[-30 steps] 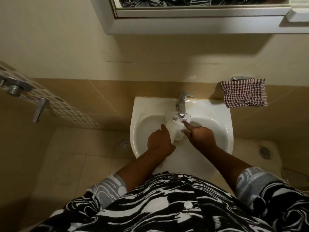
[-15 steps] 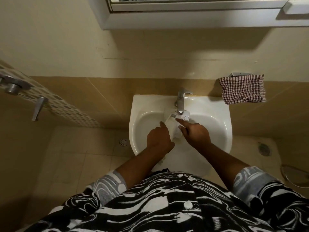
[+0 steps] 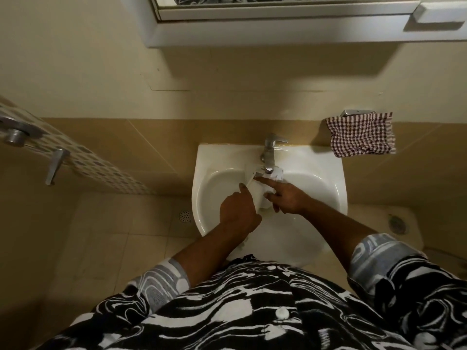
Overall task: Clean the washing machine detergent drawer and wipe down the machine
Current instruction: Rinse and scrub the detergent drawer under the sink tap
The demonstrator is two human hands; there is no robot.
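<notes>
Over the sink point(image 3: 209, 173), left hand point(image 3: 237, 210) and right hand point(image 3: 285, 198) grip the drawer point(image 3: 261, 198) under the tap point(image 3: 269, 155). The right forefinger point(image 3: 269, 184) has slid tapward; rinsing likely continues.

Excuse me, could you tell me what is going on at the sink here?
A person stands at the white sink and holds a white detergent drawer under the tap with both hands. The left hand grips its left side, and the right hand holds its right side with the forefinger stretched along the top. Whether water is running cannot be told. A checked cloth hangs on the wall to the right.
</notes>
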